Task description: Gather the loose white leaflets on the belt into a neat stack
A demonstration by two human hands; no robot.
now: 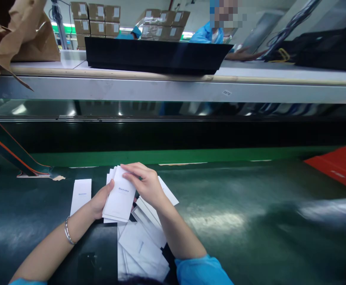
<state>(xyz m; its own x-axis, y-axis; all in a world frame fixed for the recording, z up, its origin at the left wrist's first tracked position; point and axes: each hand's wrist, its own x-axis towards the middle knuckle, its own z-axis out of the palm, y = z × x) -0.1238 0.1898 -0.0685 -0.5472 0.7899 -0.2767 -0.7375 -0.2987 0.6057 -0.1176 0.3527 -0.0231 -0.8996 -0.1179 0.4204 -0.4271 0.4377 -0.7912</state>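
Note:
A small fanned stack of white leaflets (120, 194), the top one printed "Blackview", is gripped along its left side by my left hand (101, 200), thumb on the front. My right hand (145, 183) has its bent fingers on the upper right corner of the same stack; its thumb is hidden. Below and to the right lies a loose, overlapping pile of white leaflets (143, 247), partly covered by my right forearm. One single white leaflet (81, 194) rests on the dark green surface left of my left hand.
The dark green work surface (235, 245) runs up to a raised shelf carrying a black tray (158, 55) and a brown paper bag (38, 37). An orange-red sheet (342, 170) is at right, a dark strap (15, 146) at left. A person in blue (207, 33) stands beyond the shelf.

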